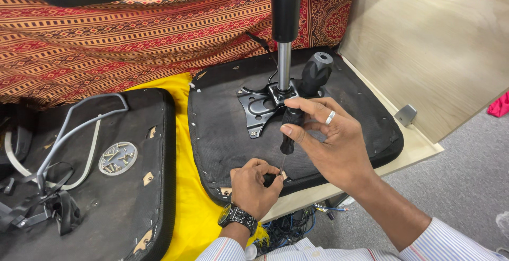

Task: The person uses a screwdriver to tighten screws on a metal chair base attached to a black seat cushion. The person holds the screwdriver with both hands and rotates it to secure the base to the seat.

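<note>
**Upturned chair seat under a screwdriver, with parts alongside**

Striped shirt cuffs frame the bottom edge, the left wrist wearing a dark metal watch (237, 217).

Left hand (254, 186): curled, fingertips pinched at the near edge of the seat, right where the screwdriver tip meets the fabric; apparently steadying the tip or a small fastener there, too small to make out.

Right hand (331, 142): ring on one finger, fingers wrapped round the black handle of the screwdriver (290, 128), held close to upright so the thin shaft bears down on the seat edge.

Seat cushion (228, 134): black, underside up, lying on a pale wooden board (424, 54) with its near edge overhanging slightly toward the person.

Mounting plate (257, 107): black metal, fixed at the centre of the underside. A gas-lift cylinder (284, 38) rises from it, with a black lever knob (316, 70) just beside.

Second cushion (106, 187): to the left, carrying a grey bent armrest frame (79, 128) and a round lid of screws (117, 158), kept within reach.

Yellow cloth (185, 197): lies between the two cushions; patterned red fabric (132, 28) behind.
</note>
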